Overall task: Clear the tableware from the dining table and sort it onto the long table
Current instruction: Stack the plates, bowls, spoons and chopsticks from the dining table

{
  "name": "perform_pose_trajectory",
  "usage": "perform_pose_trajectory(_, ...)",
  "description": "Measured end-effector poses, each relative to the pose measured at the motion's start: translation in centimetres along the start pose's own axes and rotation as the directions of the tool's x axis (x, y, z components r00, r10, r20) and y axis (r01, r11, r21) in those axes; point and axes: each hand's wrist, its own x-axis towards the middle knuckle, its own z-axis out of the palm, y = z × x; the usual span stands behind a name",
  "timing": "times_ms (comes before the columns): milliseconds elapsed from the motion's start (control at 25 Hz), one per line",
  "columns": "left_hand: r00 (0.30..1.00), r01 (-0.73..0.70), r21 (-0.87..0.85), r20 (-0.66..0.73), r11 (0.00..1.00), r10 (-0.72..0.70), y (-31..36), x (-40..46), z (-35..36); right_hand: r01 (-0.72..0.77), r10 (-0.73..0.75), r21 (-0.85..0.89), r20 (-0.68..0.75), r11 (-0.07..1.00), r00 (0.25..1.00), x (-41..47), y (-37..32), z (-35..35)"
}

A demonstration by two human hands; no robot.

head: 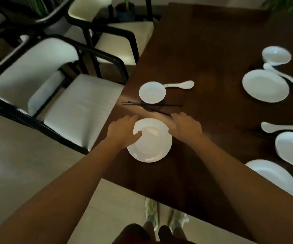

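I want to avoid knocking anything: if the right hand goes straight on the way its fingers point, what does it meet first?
Probably the black chopsticks: the right hand points up-left at them, its fingertips nearly on one tip. Depth is unclear.

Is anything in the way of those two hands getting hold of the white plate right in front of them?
Nothing visible is. The left hand already lies on the near plate, thumb on its rim, and the right hand is at its far right edge. The black chopsticks lie just beyond the plate, their tips close to the right hand's fingers.
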Motion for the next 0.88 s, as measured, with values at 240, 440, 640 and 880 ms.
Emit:
perform_pose_trajectory(240, 0.964, 0.151, 0.021, 0.219, 0.988, -0.152, -1.6, -0.6, 4.4, -0.052, 0.045, 0.061, 0.115, 0.997, 0.992, 0.1, -0.1, 4.6)
perform_pose_trajectory(440, 0.943, 0.28, -0.22, 0.247, 0.934, -0.225, -1.1, 0.0, 5.5, -0.138, 0.108, 0.212, 0.145, 0.967, 0.984, 0.4, 0.0, 5.7)
perform_pose_trajectory(640, 0.897, 0.438, -0.567, 0.225, 0.697, -0.381, -0.2, -0.1, 6.1, -0.201, 0.173, 0.445, 0.104, 0.872, 0.979, -0.2, 1.0, 6.2)
perform_pose_trajectory(880, 0.887, 0.448, -0.814, 0.353, 0.369, -0.297, 4.9, 0.3, 6.1, -0.234, 0.286, 0.588, 0.004, 0.775, 0.958, -3.8, 6.7, 5.2)
